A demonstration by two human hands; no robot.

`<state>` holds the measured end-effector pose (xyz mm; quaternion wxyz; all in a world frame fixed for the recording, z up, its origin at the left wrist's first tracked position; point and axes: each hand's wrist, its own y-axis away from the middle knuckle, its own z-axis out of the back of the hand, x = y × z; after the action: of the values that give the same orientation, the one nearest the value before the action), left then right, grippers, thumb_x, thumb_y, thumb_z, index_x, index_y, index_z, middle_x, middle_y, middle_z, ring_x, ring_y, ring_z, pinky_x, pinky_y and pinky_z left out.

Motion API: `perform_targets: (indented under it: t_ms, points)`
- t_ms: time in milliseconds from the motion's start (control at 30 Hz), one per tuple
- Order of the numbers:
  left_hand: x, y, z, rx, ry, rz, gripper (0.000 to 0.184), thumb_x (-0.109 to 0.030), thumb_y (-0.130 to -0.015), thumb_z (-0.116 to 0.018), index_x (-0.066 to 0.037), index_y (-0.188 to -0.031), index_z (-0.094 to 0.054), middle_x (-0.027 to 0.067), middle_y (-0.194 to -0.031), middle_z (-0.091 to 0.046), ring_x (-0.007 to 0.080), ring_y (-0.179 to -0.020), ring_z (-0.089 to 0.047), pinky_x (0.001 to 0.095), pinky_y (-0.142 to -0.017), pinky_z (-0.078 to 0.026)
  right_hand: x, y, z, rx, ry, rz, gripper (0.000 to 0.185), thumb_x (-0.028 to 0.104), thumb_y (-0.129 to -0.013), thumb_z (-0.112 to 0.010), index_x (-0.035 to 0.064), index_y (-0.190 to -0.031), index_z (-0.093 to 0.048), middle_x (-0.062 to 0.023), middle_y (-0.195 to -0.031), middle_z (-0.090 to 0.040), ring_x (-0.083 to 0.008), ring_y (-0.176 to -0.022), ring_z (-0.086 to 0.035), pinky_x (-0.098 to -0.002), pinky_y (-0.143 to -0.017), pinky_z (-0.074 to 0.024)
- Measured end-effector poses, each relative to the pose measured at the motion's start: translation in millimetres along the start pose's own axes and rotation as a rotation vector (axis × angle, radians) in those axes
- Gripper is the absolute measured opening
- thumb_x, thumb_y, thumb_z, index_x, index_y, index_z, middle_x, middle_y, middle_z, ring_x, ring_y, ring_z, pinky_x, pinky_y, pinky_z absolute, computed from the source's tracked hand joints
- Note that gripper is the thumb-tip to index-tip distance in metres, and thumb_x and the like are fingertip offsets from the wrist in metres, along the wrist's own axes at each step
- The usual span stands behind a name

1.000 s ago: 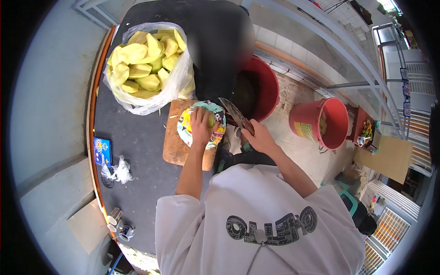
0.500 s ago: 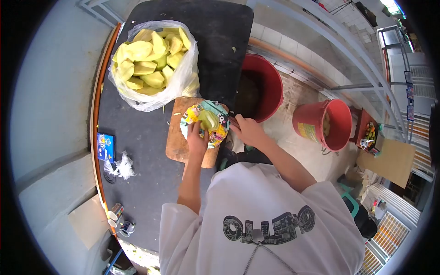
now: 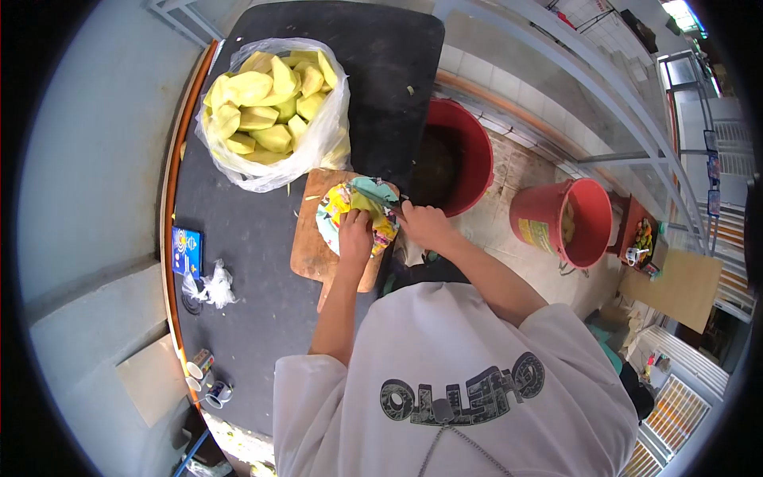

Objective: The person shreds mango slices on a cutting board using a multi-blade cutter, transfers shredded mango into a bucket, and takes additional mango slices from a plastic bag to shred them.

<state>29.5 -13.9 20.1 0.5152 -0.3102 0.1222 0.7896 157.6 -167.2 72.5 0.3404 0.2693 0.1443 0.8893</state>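
Note:
My left hand point(image 3: 356, 234) is closed over a pale green peeled piece of fruit point(image 3: 363, 204), apparently green mango, mostly hidden by the fingers. The fruit rests on a round, brightly patterned plate or mat point(image 3: 327, 225). Beneath that lies a wooden cutting board point(image 3: 305, 253) with a short handle. My right hand point(image 3: 429, 227) is wrapped around a knife, whose dark blade point(image 3: 383, 202) reaches left over the patterned plate, close to the fruit. Whether the edge touches the fruit cannot be made out.
Behind the board stands a clear plastic bag point(image 3: 336, 151) full of peeled yellow-green fruit pieces. A red bucket point(image 3: 482, 159) is beside the black table point(image 3: 262, 326); another red bucket point(image 3: 540, 211) stands farther right. A blue box point(image 3: 187, 251), crumpled plastic point(image 3: 218, 285) and cups point(image 3: 218, 394) line the left edge.
The knife blade has come up and left across the plate, toward the fruit. My left hand has shifted slightly right, with its fingers now curled over the fruit.

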Motion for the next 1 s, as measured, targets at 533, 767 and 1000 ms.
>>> perform_targets:
  t_ms: [533, 767, 1000]
  points:
    - [-6, -23, 1, 0.33, -0.206, 0.014, 0.037, 0.002, -0.07, -0.071, 0.002, -0.107, -0.071, 0.0217, -0.115, -0.066, 0.0408, -0.106, -0.058, 0.0496, -0.095, -0.045, -11, -6, -9, -0.248, 0.092, 0.315, 0.035, 0.039, -0.096, -0.06, 0.0047, -0.094, -0.056, -0.0135, -0.076, -0.07, -0.0305, -0.072, -0.072, -0.0439, -0.065, -0.0559]
    - [8, -16, -7, 0.331, -0.177, -0.011, 0.028, 0.006, -0.073, -0.065, 0.004, -0.1, -0.069, 0.0254, -0.112, -0.062, 0.0445, -0.1, -0.058, 0.0495, -0.091, -0.047, -14, -10, -6, -0.153, 0.093, 0.277, 0.035, 0.038, -0.097, -0.059, 0.0038, -0.094, -0.055, -0.0144, -0.078, -0.071, -0.0322, -0.072, -0.072, -0.0443, -0.065, -0.0558]
    - [13, -16, -7, 0.169, -0.172, -0.158, 0.019, 0.003, -0.076, -0.065, 0.002, -0.095, -0.067, 0.0241, -0.094, -0.064, 0.043, -0.091, -0.062, 0.0518, -0.085, -0.05, 0, -7, -1, -0.151, 0.084, 0.319, 0.035, 0.038, -0.097, -0.059, 0.0029, -0.1, -0.056, -0.0148, -0.077, -0.071, -0.0329, -0.072, -0.072, -0.0464, -0.063, -0.0561]
